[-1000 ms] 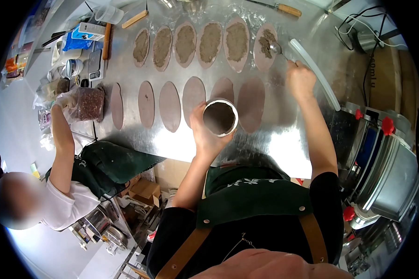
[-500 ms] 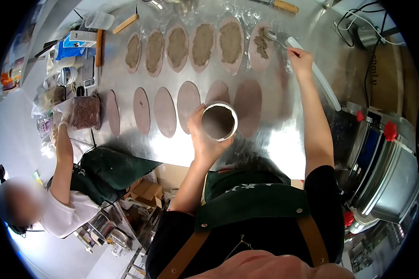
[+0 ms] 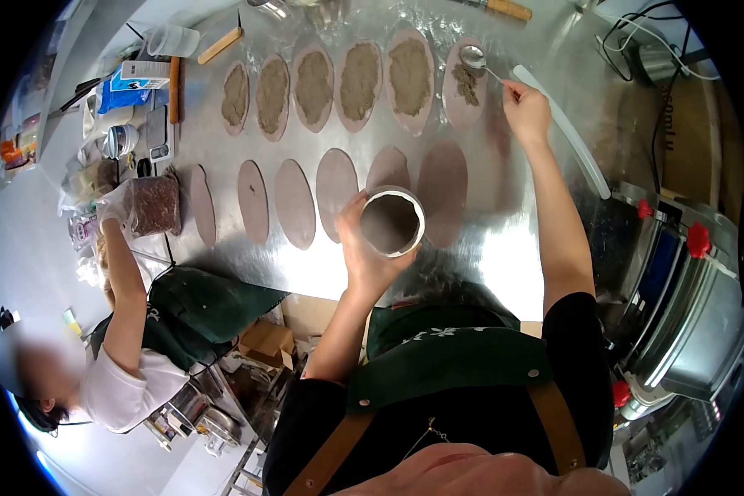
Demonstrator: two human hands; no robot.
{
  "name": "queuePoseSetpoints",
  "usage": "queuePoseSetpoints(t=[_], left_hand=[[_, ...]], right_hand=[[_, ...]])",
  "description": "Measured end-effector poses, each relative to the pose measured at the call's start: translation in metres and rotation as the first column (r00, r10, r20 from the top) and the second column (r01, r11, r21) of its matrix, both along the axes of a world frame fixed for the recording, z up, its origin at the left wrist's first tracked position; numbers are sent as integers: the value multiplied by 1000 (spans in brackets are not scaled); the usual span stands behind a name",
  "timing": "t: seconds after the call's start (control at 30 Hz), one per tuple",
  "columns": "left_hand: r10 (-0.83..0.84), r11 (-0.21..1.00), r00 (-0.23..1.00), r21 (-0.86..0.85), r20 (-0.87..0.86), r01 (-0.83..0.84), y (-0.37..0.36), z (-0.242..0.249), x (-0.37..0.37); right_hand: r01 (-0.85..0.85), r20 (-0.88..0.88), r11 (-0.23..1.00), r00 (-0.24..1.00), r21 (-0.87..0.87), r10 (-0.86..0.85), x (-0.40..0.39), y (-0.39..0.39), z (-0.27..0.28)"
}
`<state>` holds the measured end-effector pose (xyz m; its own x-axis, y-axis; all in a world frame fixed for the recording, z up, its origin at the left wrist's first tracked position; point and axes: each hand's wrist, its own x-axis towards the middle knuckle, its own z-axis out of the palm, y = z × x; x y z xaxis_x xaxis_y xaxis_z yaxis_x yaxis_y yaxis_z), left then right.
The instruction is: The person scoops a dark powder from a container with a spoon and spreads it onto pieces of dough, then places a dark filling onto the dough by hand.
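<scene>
My left hand (image 3: 368,252) is wrapped around a round tub (image 3: 420,221) with a pale rim and a grey-brown filling inside. In my right hand (image 3: 527,109) is the handle of a metal spoon (image 3: 473,56). The bowl of the spoon is over the upper part of a pinkish-brown dough oval (image 3: 450,107), which carries a small patch of crumbly paste (image 3: 465,87). Left of it lie several ovals with paste spread over most of them, such as the nearest coated oval (image 3: 410,76). A lower row holds bare ovals, among them a wide one (image 3: 443,186) partly beside the tub.
A white tube or stick (image 3: 566,128) lies right of my right hand. A machine with red knobs (image 3: 678,306) stands at the right. At the left, a co-worker's gloved hand (image 3: 114,207) touches a bag of dark red contents (image 3: 155,204). A wooden-handled tool (image 3: 221,45) lies behind.
The spoon bowl has turned and moved slightly up and left over the oval, and my right hand has shifted a little left. The co-worker's arm has moved slightly right.
</scene>
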<state>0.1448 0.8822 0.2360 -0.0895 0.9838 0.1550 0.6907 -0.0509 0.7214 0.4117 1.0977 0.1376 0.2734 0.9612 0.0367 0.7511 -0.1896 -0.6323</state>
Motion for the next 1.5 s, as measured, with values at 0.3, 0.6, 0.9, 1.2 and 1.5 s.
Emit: queuePoseSetpoints(t=[0.3, 0.6, 0.9, 1.2, 1.5], left_hand=[[-10, 1000, 1000, 17, 23, 10, 0, -4, 1], [-44, 999, 998, 13, 34, 44, 2, 0, 6], [-75, 997, 995, 12, 62, 75, 2, -2, 10], [-87, 996, 996, 26, 35, 86, 1, 0, 10], [-74, 997, 996, 10, 48, 73, -2, -1, 8]], right_hand=[[10, -43, 1000, 999, -4, -10, 2, 10, -5], [25, 7, 996, 1000, -83, -24, 5, 15, -2], [32, -92, 994, 995, -101, -41, 8, 4, -1], [8, -8, 997, 1000, -82, -8, -4, 6, 2], [15, -23, 999, 1000, -52, -16, -7, 3, 0]])
